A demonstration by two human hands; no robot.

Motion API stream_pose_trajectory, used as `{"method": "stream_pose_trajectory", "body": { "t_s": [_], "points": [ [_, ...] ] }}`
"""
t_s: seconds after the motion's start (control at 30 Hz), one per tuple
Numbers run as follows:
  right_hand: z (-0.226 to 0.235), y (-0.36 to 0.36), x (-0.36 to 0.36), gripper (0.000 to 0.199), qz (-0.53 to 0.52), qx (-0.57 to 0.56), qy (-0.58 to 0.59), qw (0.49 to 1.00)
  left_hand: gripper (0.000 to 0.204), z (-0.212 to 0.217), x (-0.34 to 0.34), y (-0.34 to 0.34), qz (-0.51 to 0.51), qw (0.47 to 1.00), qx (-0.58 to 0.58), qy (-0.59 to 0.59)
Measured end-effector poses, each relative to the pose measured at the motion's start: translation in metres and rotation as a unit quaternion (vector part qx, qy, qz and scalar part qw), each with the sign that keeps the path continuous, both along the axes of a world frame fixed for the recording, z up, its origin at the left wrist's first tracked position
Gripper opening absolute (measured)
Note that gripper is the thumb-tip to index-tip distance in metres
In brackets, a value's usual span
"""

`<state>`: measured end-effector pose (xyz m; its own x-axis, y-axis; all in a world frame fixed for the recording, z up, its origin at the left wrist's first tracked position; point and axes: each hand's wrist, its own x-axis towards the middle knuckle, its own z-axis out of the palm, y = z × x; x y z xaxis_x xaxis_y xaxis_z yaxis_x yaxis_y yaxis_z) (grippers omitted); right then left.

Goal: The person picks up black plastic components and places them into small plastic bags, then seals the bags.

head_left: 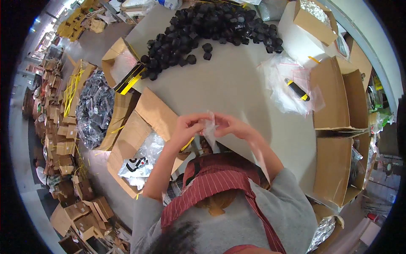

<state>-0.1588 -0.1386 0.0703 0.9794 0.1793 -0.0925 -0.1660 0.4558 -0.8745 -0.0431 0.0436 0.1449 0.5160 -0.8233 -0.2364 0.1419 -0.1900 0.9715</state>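
Close in front of my body, at the table's near edge, my left hand [191, 127] and my right hand [229, 125] meet around a small clear plastic bag [209, 129]. Fingers of both hands are closed on the bag, which hangs crumpled between them. Whether anything is inside it, I cannot tell. Beyond my hands, a large heap of small black faceted pieces [203, 25] spreads across the far side of the table. To the right lies a stack of flat clear bags [277, 91] with a black and yellow utility knife [297, 89] on top.
An open cardboard box [139, 114] with plastic bags stands by my left arm. Farther left, another box holds many dark bagged pieces [96, 110]. Open cardboard boxes [332, 101] line the right edge. A small carton [120, 63] sits at the heap's left. Many cartons [65, 146] crowd the left floor.
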Motion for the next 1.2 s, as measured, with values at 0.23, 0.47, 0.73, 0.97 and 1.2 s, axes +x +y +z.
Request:
{"method": "stream_pose_trajectory", "body": {
  "t_s": [0.23,0.47,0.73,0.97,1.2],
  "points": [
    [-0.006,0.016,-0.024,0.045,-0.026,0.15,0.057,0.987,0.035,-0.015,0.022,0.042,0.012,0.991,-0.059,0.123],
    [0.05,0.02,-0.01,0.017,-0.011,-0.031,0.085,0.996,0.032,-0.022,0.056,0.07,-0.051,0.996,-0.023,0.064],
    [0.029,0.085,-0.009,0.013,-0.034,0.0,0.19,0.981,0.023,-0.064,0.068,0.104,0.071,0.943,0.106,-0.307],
    [0.042,0.095,0.02,0.016,-0.065,-0.159,0.213,0.962,0.024,-0.009,0.031,0.081,0.091,0.933,0.171,-0.302],
    [0.039,0.082,0.04,0.015,-0.049,-0.179,0.04,0.982,0.04,0.013,0.028,0.048,-0.034,0.929,0.211,-0.304]
  ]
}}
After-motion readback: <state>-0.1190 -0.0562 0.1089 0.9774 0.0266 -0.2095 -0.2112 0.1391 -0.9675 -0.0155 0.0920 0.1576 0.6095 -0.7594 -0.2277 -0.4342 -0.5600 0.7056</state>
